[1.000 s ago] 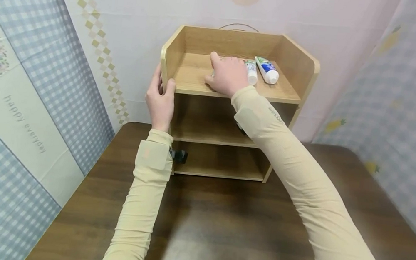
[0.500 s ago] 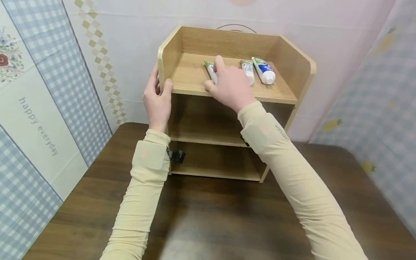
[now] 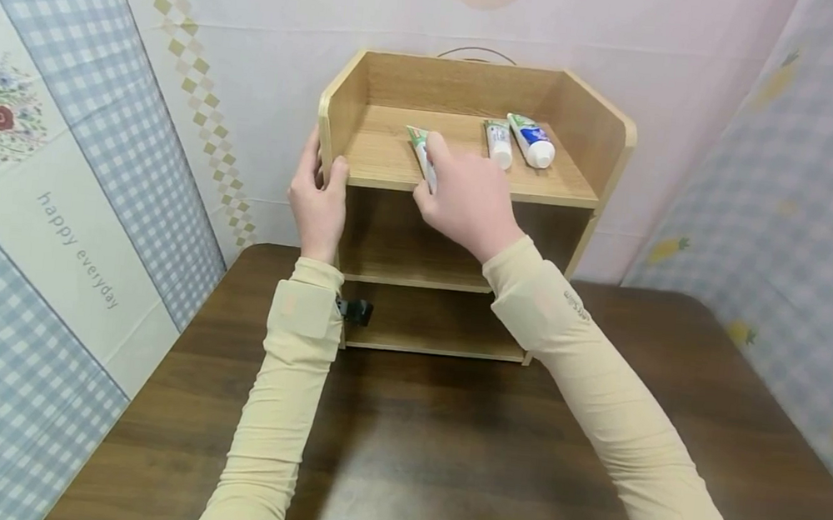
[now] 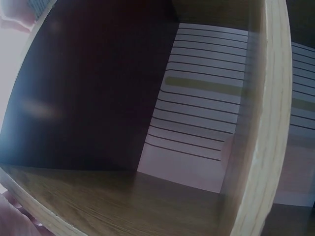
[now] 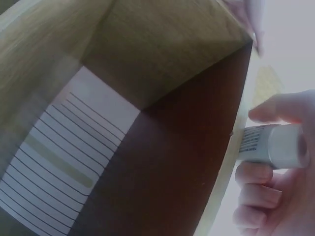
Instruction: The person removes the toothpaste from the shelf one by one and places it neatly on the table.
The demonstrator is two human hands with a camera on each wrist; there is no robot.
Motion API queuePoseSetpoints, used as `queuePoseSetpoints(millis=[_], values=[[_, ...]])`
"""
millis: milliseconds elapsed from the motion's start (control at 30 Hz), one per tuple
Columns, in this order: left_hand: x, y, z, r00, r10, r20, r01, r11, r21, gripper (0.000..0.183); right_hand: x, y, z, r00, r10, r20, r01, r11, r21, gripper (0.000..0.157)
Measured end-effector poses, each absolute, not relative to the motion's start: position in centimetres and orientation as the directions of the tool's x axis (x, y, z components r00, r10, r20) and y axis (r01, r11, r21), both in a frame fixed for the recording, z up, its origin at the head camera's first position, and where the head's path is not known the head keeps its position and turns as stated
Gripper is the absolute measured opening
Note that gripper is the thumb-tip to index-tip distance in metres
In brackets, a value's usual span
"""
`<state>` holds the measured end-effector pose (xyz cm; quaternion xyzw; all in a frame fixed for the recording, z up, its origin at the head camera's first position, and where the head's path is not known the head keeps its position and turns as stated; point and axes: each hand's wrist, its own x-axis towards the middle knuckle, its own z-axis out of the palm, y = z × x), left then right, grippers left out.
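Note:
In the head view my left hand [image 3: 319,205] holds the left side panel of a small wooden shelf [image 3: 364,173], thumb in front and fingers behind. My right hand [image 3: 471,198] grips a white and green toothpaste tube [image 3: 422,156] at the front edge of the top board. The right wrist view has the tube's capped end [image 5: 280,145] between thumb and curled fingers [image 5: 256,191]. Right of that hand, a slim white tube [image 3: 499,144] and a larger blue and white toothpaste tube [image 3: 532,141] lie on the top board, caps forward.
The shelf's two lower levels [image 3: 418,319] open toward me, and it stands on a dark wooden table [image 3: 398,451]. Patterned cloth [image 3: 48,174] hangs at the left, with more cloth behind and at the right. A small black camera [image 3: 357,312] sits at my left wrist.
My right hand has drawn back toward the shelf's front edge with the tube, uncovering more of the tube and of the slim one beside it. My left hand stays on the side panel.

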<state>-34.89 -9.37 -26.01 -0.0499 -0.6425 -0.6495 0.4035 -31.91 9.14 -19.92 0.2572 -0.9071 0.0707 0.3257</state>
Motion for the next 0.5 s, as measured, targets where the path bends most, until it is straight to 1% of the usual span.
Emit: queuePoseSetpoints(millis=[167, 367, 500], values=[[-34.9, -9.4, -25.9, -0.672, -0.459, 0.581, 0.586, 0.149, 0.796, 0.051, -31.1, 9.4, -20.4, -0.662, -0.384, 0.643, -0.488, 0.873, 0.019, 0.033], [-34.8, -9.2, -25.8, -0.675, -0.453, 0.582, 0.584, 0.154, 0.797, 0.050, -30.9, 10.2, -21.3, -0.638, -0.341, 0.690, -0.488, 0.873, -0.020, 0.036], [-34.9, -9.1, -25.8, -0.676, -0.456, 0.579, 0.581, 0.153, 0.800, 0.050, -30.6, 10.7, -21.8, -0.654, -0.323, 0.684, -0.500, 0.863, -0.070, 0.036]])
